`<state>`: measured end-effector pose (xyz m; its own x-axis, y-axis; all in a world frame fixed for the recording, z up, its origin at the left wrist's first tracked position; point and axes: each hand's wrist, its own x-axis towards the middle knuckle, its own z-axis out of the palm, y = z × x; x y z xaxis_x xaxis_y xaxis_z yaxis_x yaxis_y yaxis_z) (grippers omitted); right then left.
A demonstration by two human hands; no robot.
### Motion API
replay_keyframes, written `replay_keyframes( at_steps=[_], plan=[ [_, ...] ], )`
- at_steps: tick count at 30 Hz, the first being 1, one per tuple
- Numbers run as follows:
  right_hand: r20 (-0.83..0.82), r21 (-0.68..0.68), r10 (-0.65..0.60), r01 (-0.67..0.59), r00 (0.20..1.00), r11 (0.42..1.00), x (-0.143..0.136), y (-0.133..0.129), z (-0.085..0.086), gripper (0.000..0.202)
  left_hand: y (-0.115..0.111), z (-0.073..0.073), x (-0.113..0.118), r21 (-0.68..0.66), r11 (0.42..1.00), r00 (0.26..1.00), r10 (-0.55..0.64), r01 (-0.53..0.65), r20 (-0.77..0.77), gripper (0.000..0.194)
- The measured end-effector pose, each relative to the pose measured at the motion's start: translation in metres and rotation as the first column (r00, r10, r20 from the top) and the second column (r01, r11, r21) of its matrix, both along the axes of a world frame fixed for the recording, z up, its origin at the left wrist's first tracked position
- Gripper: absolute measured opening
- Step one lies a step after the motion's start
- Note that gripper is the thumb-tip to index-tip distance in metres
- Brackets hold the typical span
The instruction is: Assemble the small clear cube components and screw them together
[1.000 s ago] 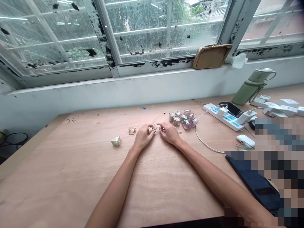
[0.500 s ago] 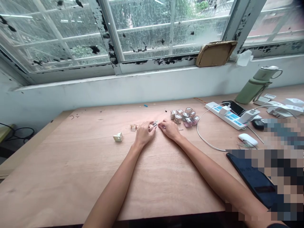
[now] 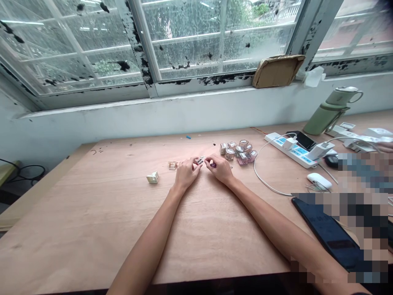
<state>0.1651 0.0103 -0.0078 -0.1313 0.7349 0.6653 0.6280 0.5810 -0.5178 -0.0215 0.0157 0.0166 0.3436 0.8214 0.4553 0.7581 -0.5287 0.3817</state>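
Observation:
Near the middle of the table, my left hand (image 3: 186,172) is closed on a small pale piece with dark marks (image 3: 200,160). Just to its right, my right hand (image 3: 220,168) has its fingers pinched near that piece; a small dark purple object (image 3: 213,164) shows under its fingers. What the fingertips hold is too small to make out. Left of my left hand lie a small cream frame-like piece (image 3: 172,165) and a pale yellow-green block (image 3: 152,177). Behind my right hand sits a cluster of several small clear faceted containers (image 3: 239,151).
On the right are a white power strip (image 3: 291,150) with plugs and cable, a green bottle (image 3: 325,116), a white case (image 3: 319,180) and a dark tablet (image 3: 325,229). A cardboard piece (image 3: 278,71) leans on the window sill.
My right hand has turned slightly, and the dark purple object now shows under its fingers. My left hand has hardly moved. At the far right edge, part of another person's hand has appeared.

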Motion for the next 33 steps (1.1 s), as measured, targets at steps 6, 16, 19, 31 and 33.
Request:
replay_keyframes(
  at_steps=[6,16,19,31,33],
  plan=[
    [-0.019,0.034,0.069,-0.068,0.997,0.997,-0.0019,0.0008,-0.0037,0.01,-0.0026,-0.0002,0.0016,0.017,0.999,0.999,-0.026,0.027,-0.044,0.027],
    [-0.034,0.003,0.086,-0.086,0.996,0.996,0.001,0.0044,-0.0084,0.016,-0.0047,-0.0026,0.0048,0.047,0.998,0.993,-0.044,0.05,-0.105,0.027],
    [-0.014,-0.039,0.069,-0.07,0.997,0.997,0.0008,0.0035,-0.0065,0.019,-0.004,-0.004,0.0049,0.052,0.996,0.993,-0.063,0.068,-0.1,0.027],
    [0.014,-0.112,0.073,-0.071,0.997,0.991,0.0012,0.0015,-0.0048,0.019,-0.0041,-0.0037,0.005,0.048,0.995,0.992,-0.082,0.086,-0.091,0.029],
    [0.013,-0.103,0.075,-0.073,0.997,0.992,0.0011,0.0012,-0.0046,0.019,-0.004,-0.004,0.005,0.06,0.994,0.992,-0.083,0.089,-0.09,0.029]
  ],
)
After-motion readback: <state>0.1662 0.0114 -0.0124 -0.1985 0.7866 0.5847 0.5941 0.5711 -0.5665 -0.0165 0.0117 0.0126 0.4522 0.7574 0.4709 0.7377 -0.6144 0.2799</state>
